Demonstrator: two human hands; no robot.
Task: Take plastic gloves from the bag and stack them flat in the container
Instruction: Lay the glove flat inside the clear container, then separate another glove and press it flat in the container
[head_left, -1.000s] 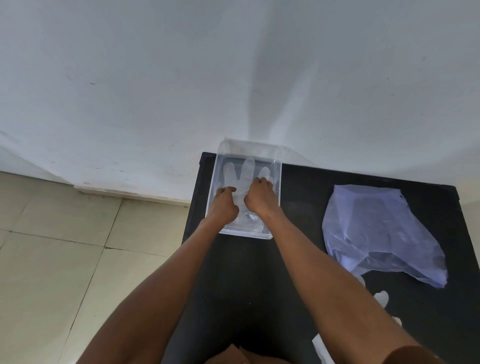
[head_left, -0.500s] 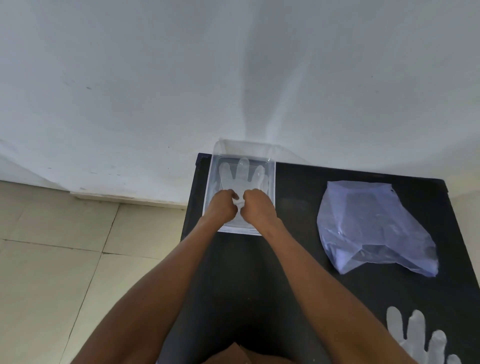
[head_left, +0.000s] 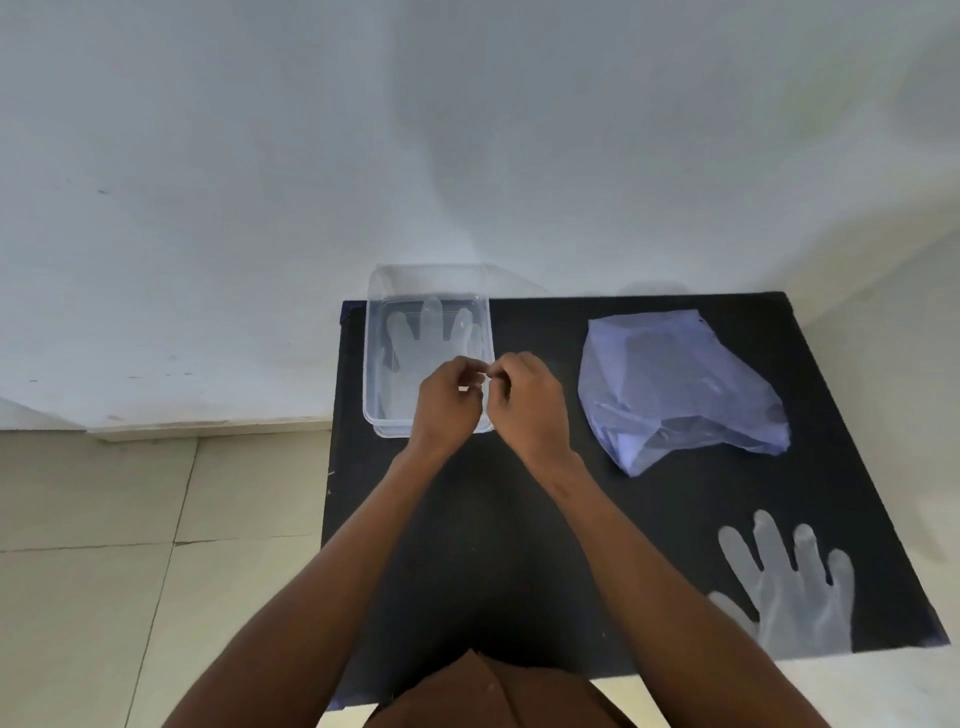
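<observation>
A clear plastic container (head_left: 373, 364) stands at the back left corner of the black table (head_left: 519, 561). A translucent glove (head_left: 418, 340) lies flat inside it, fingers pointing away from me. My left hand (head_left: 448, 408) hovers over the container's front right part, fingers curled in. My right hand (head_left: 531, 408) is just right of it, beside the container's right wall, fingers also curled; the fingertips of both hands nearly meet. I see nothing held in either hand. The bluish plastic bag (head_left: 675, 384) lies to the right. Another glove (head_left: 795, 597) lies flat near the front right corner.
A white wall (head_left: 467, 130) rises right behind the table. Tiled floor (head_left: 130, 545) lies to the left, below the table's left edge. The table's right edge runs close to the loose glove.
Both hands have lifted off the glove in the container and drawn back to the right, fingers curling. The view has tilted, so the loose glove at the front right shows fully.
</observation>
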